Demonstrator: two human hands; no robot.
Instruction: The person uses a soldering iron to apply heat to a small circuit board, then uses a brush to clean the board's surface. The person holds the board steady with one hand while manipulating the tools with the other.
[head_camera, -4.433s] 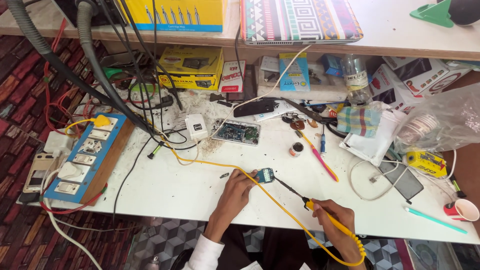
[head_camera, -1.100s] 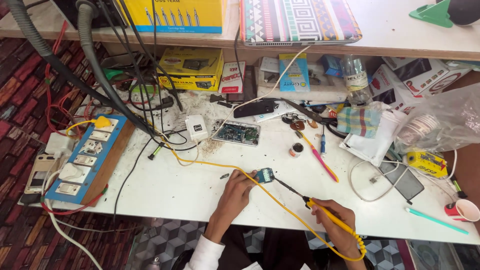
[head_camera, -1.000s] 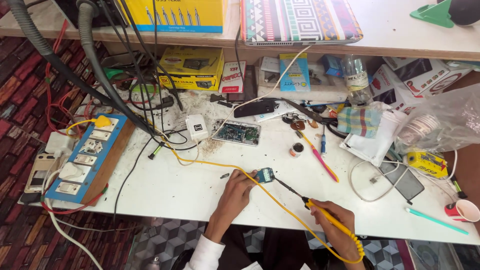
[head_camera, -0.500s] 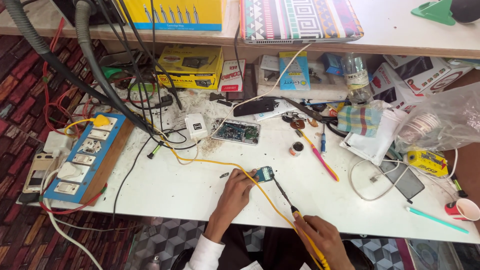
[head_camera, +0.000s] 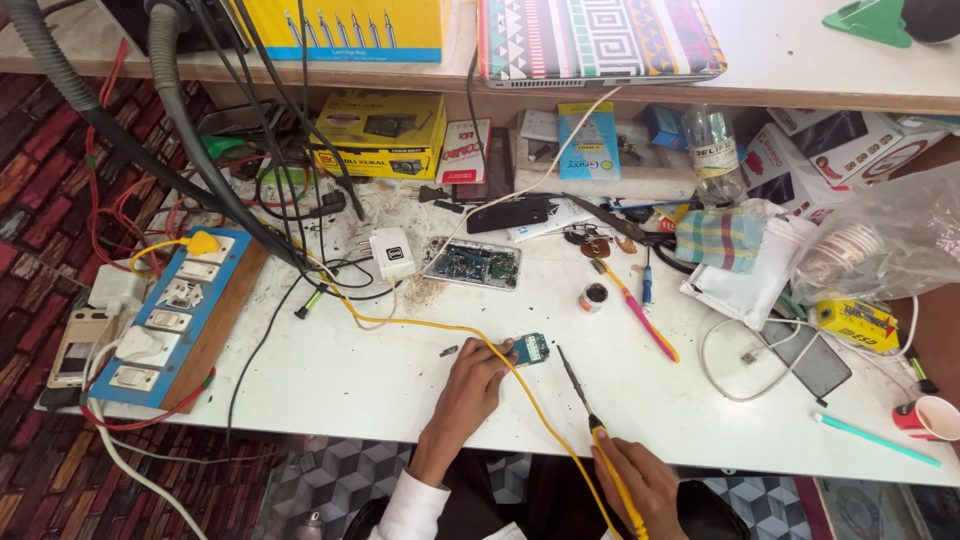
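My left hand (head_camera: 468, 388) rests on the white table (head_camera: 330, 370) and pinches a small blue-green circuit board (head_camera: 529, 349) at its left edge. My right hand (head_camera: 640, 480) grips the yellow handle of a soldering iron (head_camera: 598, 430) near the table's front edge. The iron's dark tip points up and left and stands a little to the right of the board, apart from it. A yellow cord (head_camera: 430, 326) runs from the iron across my left hand toward the plug strip.
A blue plug strip (head_camera: 170, 318) lies at the left edge. A larger opened circuit board (head_camera: 472, 264), a white charger (head_camera: 392, 253), a small round tin (head_camera: 593, 296), a pink tool (head_camera: 640, 315), cables, boxes and a red cup (head_camera: 930, 417) crowd the back and right.
My right hand has drawn the soldering iron back toward me and to the right, so the tip has come off the small board. The left hand has stayed on the board.
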